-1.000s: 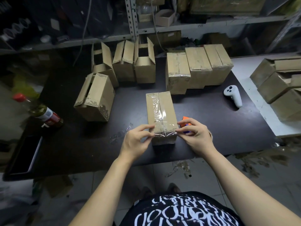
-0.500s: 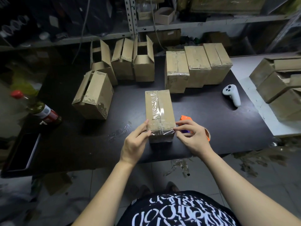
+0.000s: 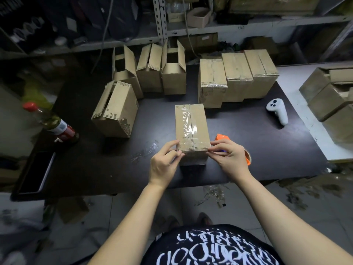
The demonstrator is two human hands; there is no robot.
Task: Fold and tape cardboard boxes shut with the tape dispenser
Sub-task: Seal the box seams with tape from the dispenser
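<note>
Cardboard and clear tape: the box [image 3: 192,129] I'm working sits mid-worktop [image 3: 248,134] near the front edge, with tape [image 3: 188,124] along its top seam and a cross strip at the near end. My left hand [image 3: 164,163] and right hand [image 3: 231,159] each pinch a near top corner, fingertips closed on the strip ends. The dispenser [image 3: 221,137] lies just behind the right hand. Three sealed boxes [image 3: 238,77] stand at the back right. Four open boxes [image 3: 149,71] wait toward the back left, so I judge this roughly half done.
</note>
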